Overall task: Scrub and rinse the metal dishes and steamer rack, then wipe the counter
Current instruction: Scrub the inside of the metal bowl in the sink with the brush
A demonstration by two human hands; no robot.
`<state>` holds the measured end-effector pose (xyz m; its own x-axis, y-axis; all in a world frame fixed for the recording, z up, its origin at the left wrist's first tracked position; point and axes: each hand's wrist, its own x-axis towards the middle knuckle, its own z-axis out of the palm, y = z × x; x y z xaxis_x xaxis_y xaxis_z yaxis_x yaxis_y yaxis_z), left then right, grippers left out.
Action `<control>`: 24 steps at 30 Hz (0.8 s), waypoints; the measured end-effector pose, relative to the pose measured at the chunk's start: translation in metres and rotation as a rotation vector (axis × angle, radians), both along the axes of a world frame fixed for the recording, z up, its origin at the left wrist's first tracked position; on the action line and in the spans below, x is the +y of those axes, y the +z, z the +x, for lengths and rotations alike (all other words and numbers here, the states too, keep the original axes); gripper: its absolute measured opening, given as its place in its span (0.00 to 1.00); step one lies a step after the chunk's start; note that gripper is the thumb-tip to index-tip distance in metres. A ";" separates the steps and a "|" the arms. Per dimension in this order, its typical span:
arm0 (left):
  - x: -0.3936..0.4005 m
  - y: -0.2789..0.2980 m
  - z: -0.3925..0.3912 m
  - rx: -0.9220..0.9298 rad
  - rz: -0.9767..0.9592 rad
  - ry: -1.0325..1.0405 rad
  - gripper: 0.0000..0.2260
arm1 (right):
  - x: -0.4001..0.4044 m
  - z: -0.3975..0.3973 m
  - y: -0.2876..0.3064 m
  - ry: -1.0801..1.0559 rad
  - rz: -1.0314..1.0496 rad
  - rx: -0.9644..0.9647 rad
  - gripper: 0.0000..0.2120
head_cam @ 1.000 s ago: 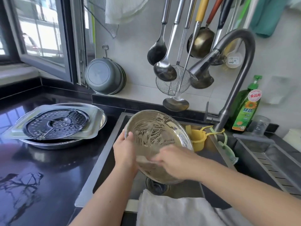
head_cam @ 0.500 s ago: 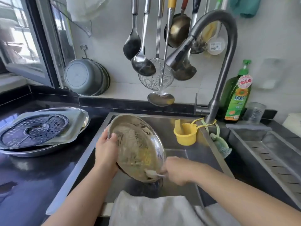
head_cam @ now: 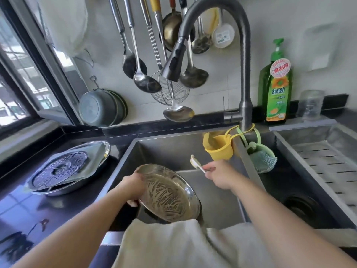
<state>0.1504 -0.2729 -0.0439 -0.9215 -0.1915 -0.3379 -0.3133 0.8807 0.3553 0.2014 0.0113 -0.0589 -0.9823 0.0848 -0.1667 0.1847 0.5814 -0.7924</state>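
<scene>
My left hand (head_cam: 133,187) grips the left rim of a round metal dish (head_cam: 170,196), tilted over the left sink basin (head_cam: 173,149) and streaked with soapy scrub marks. My right hand (head_cam: 220,176) pinches a small pale scrub pad (head_cam: 196,162), lifted clear of the dish and held near the yellow hanging cup (head_cam: 219,149). On the dark counter (head_cam: 38,213) to the left, a perforated steamer rack (head_cam: 58,169) lies on a square metal tray (head_cam: 96,151), which sits on another round metal dish (head_cam: 58,190).
The grey faucet (head_cam: 245,78) arches over the sink, its spray head (head_cam: 173,60) hanging above the basin. A green dish soap bottle (head_cam: 276,88) stands behind. A drain rack (head_cam: 324,159) fills the right basin. A cloth (head_cam: 164,244) drapes over the sink's front edge. Ladles hang on the wall.
My right hand has lifted the scrub pad off the dish and moved it up and right toward the yellow cup. My left hand has lowered the dish deeper into the basin.
</scene>
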 end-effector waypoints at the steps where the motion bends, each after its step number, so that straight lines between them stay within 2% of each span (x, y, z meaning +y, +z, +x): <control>1: 0.002 0.006 -0.001 -0.115 -0.155 -0.054 0.10 | -0.001 0.001 0.001 -0.002 -0.016 0.008 0.15; 2: 0.004 0.012 -0.003 -0.207 -0.280 -0.116 0.11 | -0.001 0.001 0.002 -0.007 -0.025 0.010 0.15; 4: 0.012 0.024 -0.005 -0.322 -0.375 -0.165 0.07 | -0.001 0.004 0.004 -0.010 -0.027 0.014 0.14; 6: 0.020 0.038 -0.006 -0.414 -0.314 -0.188 0.07 | -0.001 0.008 0.006 -0.010 -0.013 0.029 0.14; 8: 0.026 0.054 -0.006 -0.542 -0.243 -0.186 0.13 | 0.000 0.009 0.007 -0.011 0.004 0.049 0.12; 9: 0.027 0.059 -0.005 -0.597 -0.231 -0.196 0.17 | 0.000 0.010 0.008 -0.013 0.007 0.055 0.12; 11: 0.027 0.059 -0.003 -0.661 -0.256 -0.276 0.18 | 0.000 0.011 0.009 -0.019 0.011 0.060 0.11; 13: 0.028 0.049 -0.001 -0.596 -0.345 -0.437 0.15 | 0.001 0.012 0.011 -0.026 0.011 0.066 0.11; 16: 0.034 0.042 0.007 -0.298 -0.453 -0.728 0.07 | 0.002 0.012 0.011 -0.044 -0.011 0.076 0.10; 18: 0.040 0.051 0.016 -0.173 -0.511 -0.866 0.02 | 0.002 0.013 0.010 -0.050 -0.015 0.082 0.10; 22: 0.055 0.067 0.033 -0.011 -0.970 -1.160 0.08 | 0.003 0.013 0.011 -0.055 -0.030 0.105 0.09; 24: 0.060 0.071 0.037 0.008 -1.018 -1.201 0.12 | 0.004 0.012 0.011 -0.082 -0.041 0.117 0.09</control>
